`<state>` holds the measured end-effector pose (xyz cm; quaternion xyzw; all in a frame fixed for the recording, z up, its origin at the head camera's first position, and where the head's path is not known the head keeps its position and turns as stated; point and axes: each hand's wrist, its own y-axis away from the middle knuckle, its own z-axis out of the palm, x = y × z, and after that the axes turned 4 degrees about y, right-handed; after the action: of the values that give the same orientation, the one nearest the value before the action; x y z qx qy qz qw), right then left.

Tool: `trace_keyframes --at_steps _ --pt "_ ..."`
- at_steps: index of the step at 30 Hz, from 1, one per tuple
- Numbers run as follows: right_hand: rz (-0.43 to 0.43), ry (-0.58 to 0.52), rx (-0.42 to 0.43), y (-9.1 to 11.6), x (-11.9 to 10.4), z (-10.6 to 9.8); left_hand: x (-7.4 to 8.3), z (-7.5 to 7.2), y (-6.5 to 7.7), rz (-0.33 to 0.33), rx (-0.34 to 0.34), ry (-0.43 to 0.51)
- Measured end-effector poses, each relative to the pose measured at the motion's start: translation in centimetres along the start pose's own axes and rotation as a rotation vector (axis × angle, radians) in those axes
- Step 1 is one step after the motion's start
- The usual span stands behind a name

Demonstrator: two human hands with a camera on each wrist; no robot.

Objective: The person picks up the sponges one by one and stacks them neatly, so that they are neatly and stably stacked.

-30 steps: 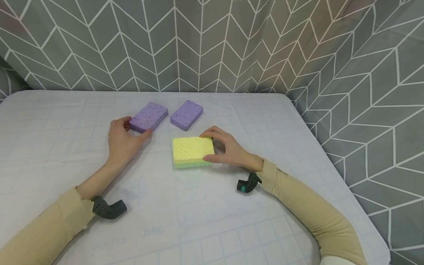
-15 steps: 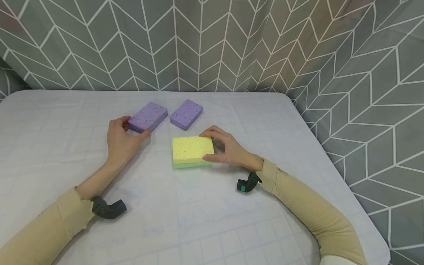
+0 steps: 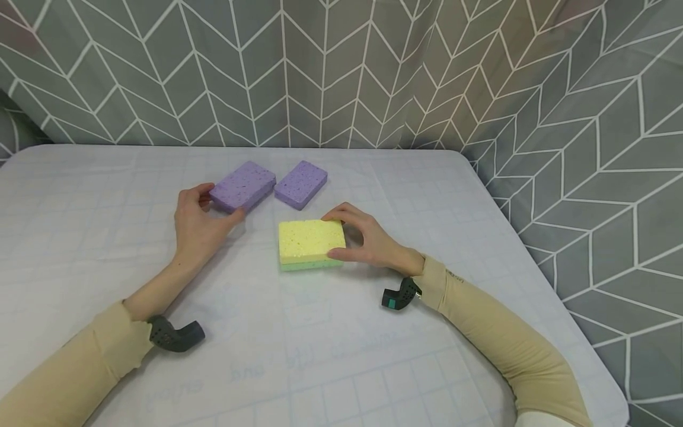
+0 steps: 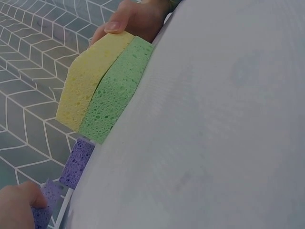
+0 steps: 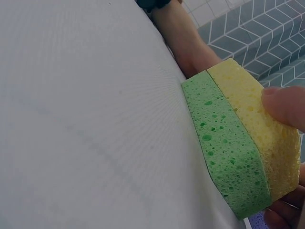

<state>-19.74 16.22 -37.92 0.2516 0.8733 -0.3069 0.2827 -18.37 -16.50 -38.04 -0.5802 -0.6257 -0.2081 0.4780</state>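
At the back left, my left hand [image 3: 200, 228] grips a purple sponge [image 3: 244, 186] by its near left side, thumb on the front edge and fingers on the left. A second purple sponge [image 3: 301, 184] lies on the table just right of it. Nearer to me, a yellow sponge [image 3: 310, 241] is stacked on a green sponge [image 3: 312, 266]. My right hand [image 3: 368, 240] holds the yellow sponge's right end between thumb and fingers. The left wrist view shows the yellow sponge [image 4: 93, 78] flush against the green sponge [image 4: 116, 90].
A white cloth with faint print covers the table [image 3: 299, 350]. Behind and to the right hangs a grey curtain [image 3: 304, 71] with white chevron lines. Black wrist cameras stick out from both sleeves, the left camera [image 3: 178, 337] low over the table.
My left hand has shifted the left purple sponge slightly away and to the right, closer to the second purple sponge. The right hand and the yellow and green stack have stayed put.
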Motion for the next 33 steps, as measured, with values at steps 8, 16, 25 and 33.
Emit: trace_keyframes --at_steps 8,16,25,33 --pt "-0.006 -0.002 0.007 0.1 0.1 0.0 0.0 0.1 0.1 0.047 0.004 0.026" --pt "0.021 0.001 0.003 -0.1 -0.8 0.0 0.1 0.2 0.1 0.058 0.025 0.055" --pt "0.046 -0.014 -0.011 -0.6 -4.2 -0.8 -0.1 0.2 0.1 0.141 0.035 0.101" --pt "0.045 -0.014 -0.002 -0.6 -4.3 -0.8 -0.3 0.3 -0.1 0.206 0.033 0.115"
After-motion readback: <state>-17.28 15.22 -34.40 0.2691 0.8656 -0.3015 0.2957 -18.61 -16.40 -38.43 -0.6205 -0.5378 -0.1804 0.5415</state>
